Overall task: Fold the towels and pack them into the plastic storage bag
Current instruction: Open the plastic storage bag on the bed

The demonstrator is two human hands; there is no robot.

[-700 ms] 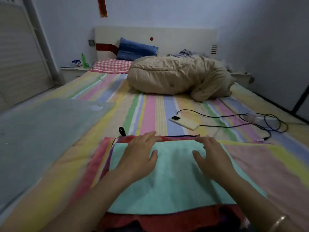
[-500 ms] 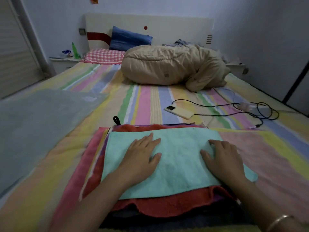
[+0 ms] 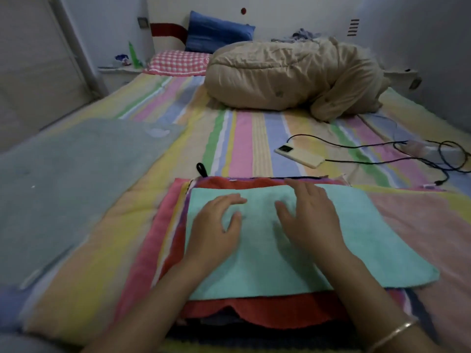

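Smoothing seems the step in hand: left hand (image 3: 216, 225) and right hand (image 3: 308, 217) lie flat and side by side, pressing the teal towel (image 3: 356, 238), gripping nothing. It tops a stack over a red towel (image 3: 254, 314) on the striped bed (image 3: 242, 138), its long axis running left to right; the next move likely needs a pinch at one short end to fold it across

Red towel (image 3: 254, 315) mostly hidden under teal towel (image 3: 369, 238).

Bare bed (image 3: 244, 138) lies beyond the towels (image 3: 331, 225); phone (image 3: 298, 156) and cables (image 3: 413, 159) block the right, grey cloth (image 3: 63, 179) the left
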